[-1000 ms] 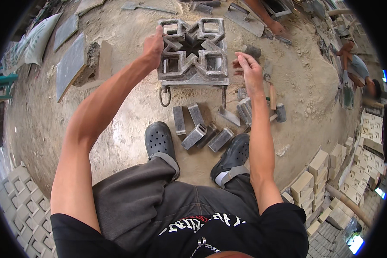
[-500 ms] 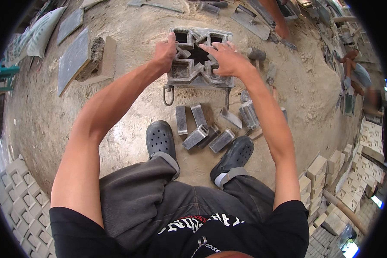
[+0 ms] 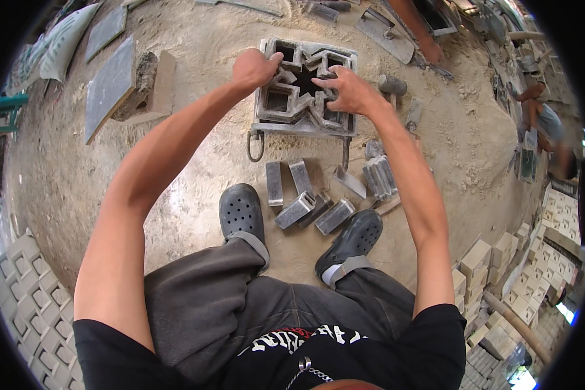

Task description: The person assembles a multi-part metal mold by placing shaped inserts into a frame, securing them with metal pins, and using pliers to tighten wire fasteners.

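A grey metal block mould (image 3: 299, 127) sits on the dusty floor ahead of me. It has square openings at its corners and a star-shaped gap in the middle. My left hand (image 3: 256, 69) is closed at its far left edge, thumb against the rim and the other fingers mostly hidden. Over the right side, my right hand (image 3: 350, 92) touches the mould with fingers apart, one reaching toward the star gap. A metal ring (image 3: 255, 148) hangs from the near left corner. Several loose metal box pieces (image 3: 296, 209) lie between the mould and my shoes.
A mallet (image 3: 392, 84) lies right of the mould, with a trowel (image 3: 387, 40) beyond. Another person's arm (image 3: 416, 29) reaches in at the far right. On the left, a flat grey board (image 3: 109, 88) leans on a block. Stacked pale blocks (image 3: 29, 286) stand at the lower left.
My right hand has drawn slightly nearer, its fingers more bent over the mould's right side. My left hand has shifted slightly right along the edge, its thumb now over the rim.
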Available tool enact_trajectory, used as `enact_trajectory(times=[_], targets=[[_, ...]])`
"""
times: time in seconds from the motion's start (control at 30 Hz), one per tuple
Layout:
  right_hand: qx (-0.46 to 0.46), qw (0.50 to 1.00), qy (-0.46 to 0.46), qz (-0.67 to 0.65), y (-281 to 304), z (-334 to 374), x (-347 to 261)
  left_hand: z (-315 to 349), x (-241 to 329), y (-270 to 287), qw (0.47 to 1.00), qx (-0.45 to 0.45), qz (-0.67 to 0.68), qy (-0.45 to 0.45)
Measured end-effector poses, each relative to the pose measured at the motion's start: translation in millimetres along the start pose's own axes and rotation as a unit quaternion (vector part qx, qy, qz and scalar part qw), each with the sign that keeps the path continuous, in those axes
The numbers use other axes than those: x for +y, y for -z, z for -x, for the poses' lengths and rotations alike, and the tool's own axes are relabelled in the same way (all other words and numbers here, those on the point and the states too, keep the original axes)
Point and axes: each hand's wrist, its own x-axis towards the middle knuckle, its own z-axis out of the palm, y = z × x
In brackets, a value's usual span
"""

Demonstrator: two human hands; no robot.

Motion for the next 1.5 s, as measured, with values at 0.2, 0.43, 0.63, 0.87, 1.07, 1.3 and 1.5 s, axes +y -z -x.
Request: enact_trajectory(times=[0.2, 0.43, 0.63, 0.87, 1.07, 1.3, 1.5], targets=[[-0.012, 1.000, 0.014, -0.009, 3.0, -0.8, -1.1, -1.8, -0.9, 33.0, 0.967, 0.056, -0.128, -0.211], [0.002, 0.999, 0.036, -0.004, 6.1, -2.9, 3.1, 20.7, 9.0, 30.6, 0.870, -0.047, -0.305, -0.385], [0.006, 0.999, 0.036, 0.010, 4.2, -6.3, 5.4, 22.0, 10.9, 23.9, 0.847, -0.092, -0.368, -0.372], [-0.044, 0.997, 0.029, 0.051, 14.9, -12.4, -1.6, 24.5, 17.3, 10.9, 0.852, -0.071, -0.367, -0.366], [-0.036, 0.996, 0.037, 0.067, 15.1, -11.5, -3.3, 22.6, 10.1, 9.9, 0.850, -0.058, -0.341, -0.396], [-0.035, 0.999, 0.031, 0.006, 19.7, -7.4, 0.3, 19.1, 16.6, 19.4, 0.861, -0.083, -0.318, -0.389], [-0.064, 0.998, 0.027, 0.001, 19.1, -10.2, 0.1, 18.0, 7.5, 17.6, 0.859, -0.080, -0.301, -0.406]])
